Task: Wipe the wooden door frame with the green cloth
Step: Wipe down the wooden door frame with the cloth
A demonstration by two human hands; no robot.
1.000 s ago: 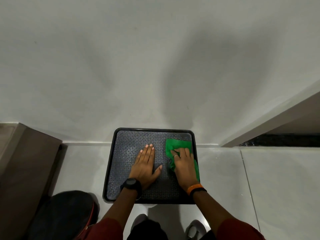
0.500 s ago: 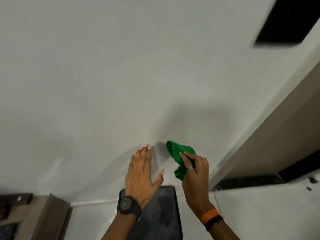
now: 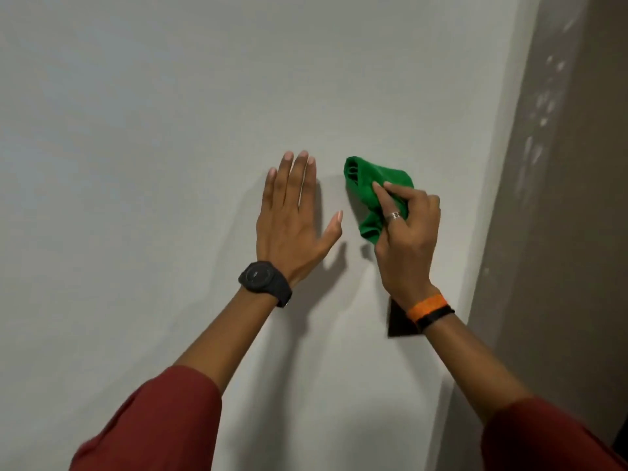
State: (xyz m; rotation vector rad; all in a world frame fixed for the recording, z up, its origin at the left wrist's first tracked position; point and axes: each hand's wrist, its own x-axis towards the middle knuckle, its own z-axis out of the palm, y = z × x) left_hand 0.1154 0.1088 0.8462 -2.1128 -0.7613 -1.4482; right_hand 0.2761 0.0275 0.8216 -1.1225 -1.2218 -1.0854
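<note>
- Left half of the frame was pretty much all plain white wall [image 3: 136, 130], with a dark red sleeve [image 3: 153, 423] coming in from the bottom left.
- Left hand [image 3: 292, 219] sat just left of centre, held flat and open toward the wall, fingers straight and close together, thumb sticking out to the right. Holding nothing. Black watch [image 3: 265, 282] on that wrist.
- Green cloth [image 3: 370, 192] was just right of centre, bunched up, near the wall but can't tell if it was actually touching.
- Right hand [image 3: 404, 232] had its fingers pinched on the cloth, ring on one finger, with an orange band [image 3: 426, 305] and a black one at the wrist.
- Far right edge: a tall brownish-grey strip, looked like the door frame [image 3: 560, 232], well apart from the cloth.
</note>
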